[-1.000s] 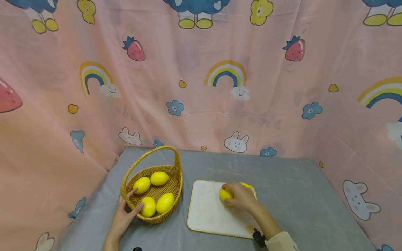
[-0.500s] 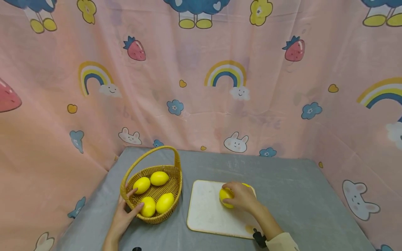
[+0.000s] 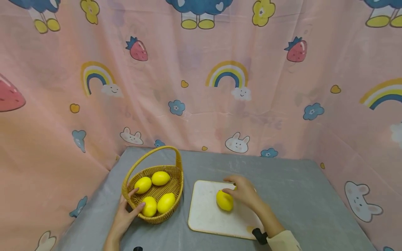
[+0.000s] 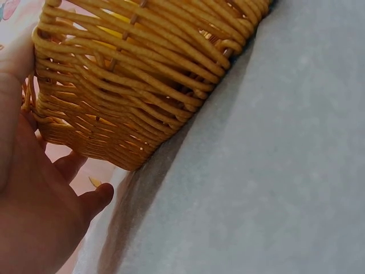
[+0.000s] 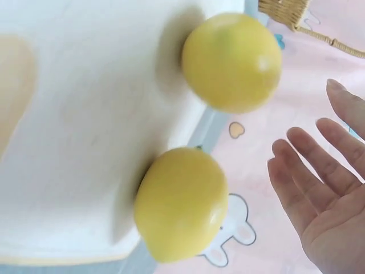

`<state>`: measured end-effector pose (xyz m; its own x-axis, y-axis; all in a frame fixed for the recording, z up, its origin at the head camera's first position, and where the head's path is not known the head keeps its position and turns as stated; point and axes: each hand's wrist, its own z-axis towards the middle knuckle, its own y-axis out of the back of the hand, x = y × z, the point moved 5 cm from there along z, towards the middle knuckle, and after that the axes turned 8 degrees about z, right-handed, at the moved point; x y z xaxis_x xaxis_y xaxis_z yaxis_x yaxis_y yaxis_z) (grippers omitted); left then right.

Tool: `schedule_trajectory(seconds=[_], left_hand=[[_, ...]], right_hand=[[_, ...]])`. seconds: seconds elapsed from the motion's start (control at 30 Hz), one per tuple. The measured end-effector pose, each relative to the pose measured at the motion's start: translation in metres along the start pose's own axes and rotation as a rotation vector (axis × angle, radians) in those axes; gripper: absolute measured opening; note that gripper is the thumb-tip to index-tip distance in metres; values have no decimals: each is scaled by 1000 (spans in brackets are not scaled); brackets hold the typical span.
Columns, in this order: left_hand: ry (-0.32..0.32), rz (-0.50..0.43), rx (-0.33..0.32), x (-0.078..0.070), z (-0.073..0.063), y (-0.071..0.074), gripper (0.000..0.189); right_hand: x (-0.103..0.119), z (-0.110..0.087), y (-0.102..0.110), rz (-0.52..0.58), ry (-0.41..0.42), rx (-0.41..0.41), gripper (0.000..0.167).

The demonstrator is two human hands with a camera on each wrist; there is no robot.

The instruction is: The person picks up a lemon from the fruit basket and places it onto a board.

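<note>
My left hand (image 3: 124,213) holds the near left side of a wicker basket (image 3: 155,219), thumb and a finger over its rim; the left wrist view shows the woven wall (image 4: 137,85) beside the palm. Several yellow lemons (image 3: 166,203) lie inside. A white board (image 3: 204,216) bears a lemon (image 3: 224,200) near its middle. My right hand (image 3: 244,191) hovers just right of and behind this lemon, fingers spread and holding nothing. In the right wrist view, a second lemon (image 5: 181,204) rests on the board; in the head view the hand mostly hides it.
A grey cloth (image 3: 298,202) covers the table. Pink printed curtains (image 3: 201,118) enclose the back and both sides. The basket's tall arched handle (image 3: 150,153) rises over its opening. A brown stain (image 3: 250,229) marks the board's near right corner.
My right hand has let go of the lemon on the board and lifted slightly up and back from it. That lemon now sits free. The left hand and basket stay in place.
</note>
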<state>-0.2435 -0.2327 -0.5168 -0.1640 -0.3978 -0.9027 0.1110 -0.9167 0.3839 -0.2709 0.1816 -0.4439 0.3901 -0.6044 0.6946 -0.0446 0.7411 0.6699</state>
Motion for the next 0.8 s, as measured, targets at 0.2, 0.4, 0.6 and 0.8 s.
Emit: schedule_trajectory(seconds=[0.2,0.4,0.6,0.8], left_hand=[[-12,5,-9,1,0,1,60],[-12,10,-5,2,0,1,60],[-12,-7,-5,0,0,2,60],[-24,-12,-15,1,0,2,59]], right_hand=[[7,8,-8,139,71,44,33],[17,17,-20,172,76,71,33],[34,30,-33,145,111,108,31],[61,44,-48,123,217,165,31]])
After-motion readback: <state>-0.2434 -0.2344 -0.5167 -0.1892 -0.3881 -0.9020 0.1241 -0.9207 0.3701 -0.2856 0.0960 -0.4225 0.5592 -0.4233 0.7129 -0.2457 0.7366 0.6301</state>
